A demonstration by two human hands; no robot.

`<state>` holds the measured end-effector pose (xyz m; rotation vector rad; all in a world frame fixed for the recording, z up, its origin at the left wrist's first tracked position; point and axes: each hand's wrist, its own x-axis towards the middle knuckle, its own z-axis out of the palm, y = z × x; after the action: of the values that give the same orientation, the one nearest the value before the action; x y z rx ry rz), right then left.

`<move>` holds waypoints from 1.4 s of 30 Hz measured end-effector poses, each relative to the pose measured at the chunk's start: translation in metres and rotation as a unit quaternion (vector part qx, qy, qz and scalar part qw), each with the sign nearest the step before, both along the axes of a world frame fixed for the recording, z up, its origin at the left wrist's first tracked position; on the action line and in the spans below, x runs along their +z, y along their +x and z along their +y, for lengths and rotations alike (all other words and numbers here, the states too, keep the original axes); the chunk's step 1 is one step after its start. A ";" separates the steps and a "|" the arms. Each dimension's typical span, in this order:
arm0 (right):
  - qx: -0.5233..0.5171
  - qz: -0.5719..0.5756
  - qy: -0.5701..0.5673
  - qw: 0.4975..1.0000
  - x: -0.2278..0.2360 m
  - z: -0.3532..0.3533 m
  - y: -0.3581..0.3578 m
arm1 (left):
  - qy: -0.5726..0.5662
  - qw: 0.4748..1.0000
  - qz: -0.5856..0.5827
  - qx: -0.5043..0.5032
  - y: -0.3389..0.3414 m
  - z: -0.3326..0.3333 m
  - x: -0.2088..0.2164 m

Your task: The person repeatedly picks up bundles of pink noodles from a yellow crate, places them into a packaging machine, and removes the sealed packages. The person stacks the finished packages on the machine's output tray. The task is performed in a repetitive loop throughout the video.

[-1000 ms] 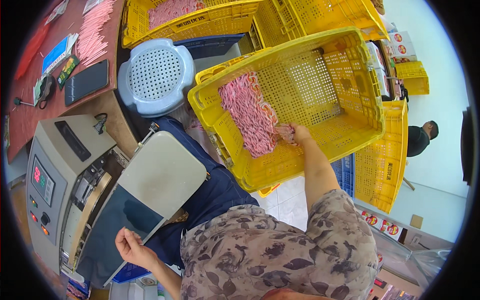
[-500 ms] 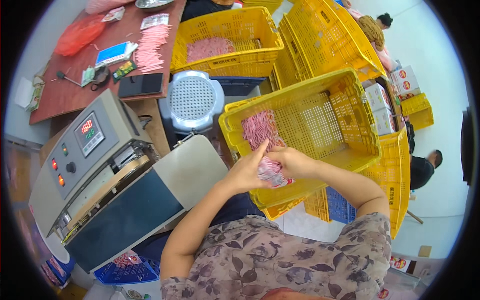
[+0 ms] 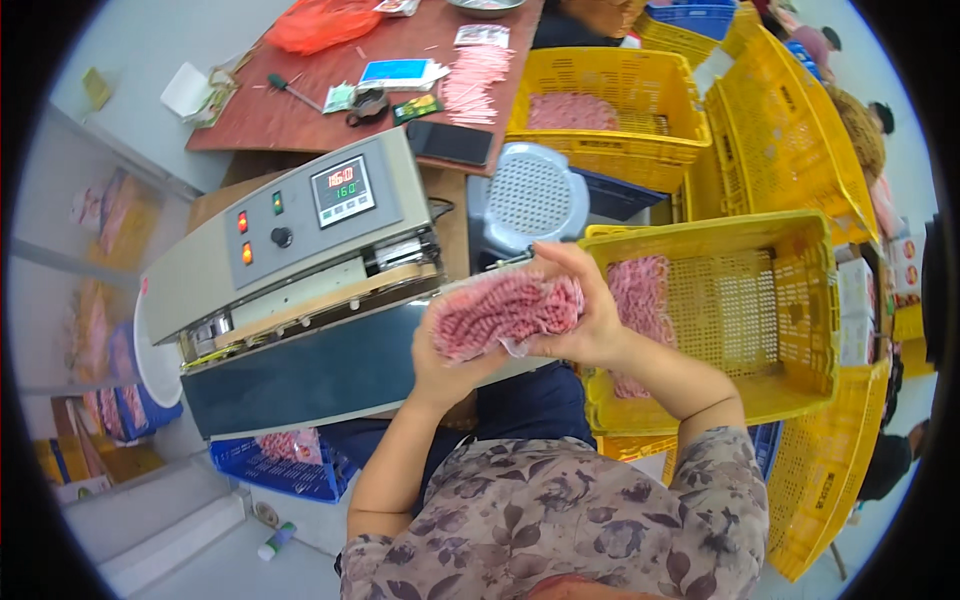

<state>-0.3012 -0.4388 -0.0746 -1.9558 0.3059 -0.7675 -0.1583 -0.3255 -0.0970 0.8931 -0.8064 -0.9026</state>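
Observation:
Between my two hands is a clear plastic bag [image 3: 505,315] full of thin pink sticks. My left hand [image 3: 440,375] grips it at the lower left end. My right hand [image 3: 592,320] has the other end, with the thumb along the top. The bag lies tilted in front of the sealing machine [image 3: 300,232], a grey unit with lit red and green digits. Close by on the right is a yellow crate [image 3: 828,330]; more loose pink sticks [image 3: 640,290] are heaped at its left end.
On the red table [image 3: 330,60] lie a bundle of pink straws [image 3: 475,85], a black phone [image 3: 448,143] and a red plastic bag [image 3: 322,24]. A light-blue stool [image 3: 530,195] stands behind the machine. Yellow crates [image 3: 790,130] are stacked at right; a blue basket [image 3: 285,472] is below the machine.
Both hands have come out of the yellow crate and moved left toward the sealing machine, bringing the bag. It now shows broadside. The view has turned left.

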 end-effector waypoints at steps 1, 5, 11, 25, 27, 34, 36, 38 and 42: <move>0.018 -0.034 0.029 0.999 -0.030 -0.002 0.003 | 0.035 0.995 -0.096 0.003 0.010 0.000 -0.026; 0.053 -0.035 0.221 0.973 -0.112 0.010 0.004 | 0.108 0.932 -0.345 0.024 0.022 0.018 -0.077; 0.073 0.044 0.129 0.988 -0.111 -0.009 0.009 | 0.148 0.936 -0.318 0.011 0.028 0.011 -0.086; 0.037 0.099 0.047 0.993 -0.114 -0.015 0.023 | 0.221 0.945 -0.243 0.006 0.039 0.002 -0.076; 0.019 0.106 0.135 0.985 -0.111 -0.012 0.026 | 0.208 0.970 -0.120 0.035 0.038 0.008 -0.068; -0.002 0.127 0.297 0.946 -0.089 -0.015 0.030 | 0.245 0.965 0.048 0.077 0.041 0.023 -0.091; -0.010 0.118 0.330 0.937 -0.083 -0.016 0.033 | 0.285 0.955 0.010 0.079 0.044 0.018 -0.087; 0.001 0.124 0.360 0.925 -0.091 -0.019 0.037 | 0.307 0.946 0.044 0.098 0.045 0.010 -0.088; -0.009 0.142 0.438 0.888 -0.083 -0.024 0.045 | 0.315 0.932 0.147 0.097 0.060 0.004 -0.083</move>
<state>-0.2560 -0.4624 -0.1580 -1.1821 0.7094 -0.2502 -0.0988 -0.3213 -0.1804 1.3280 -0.1484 -1.1066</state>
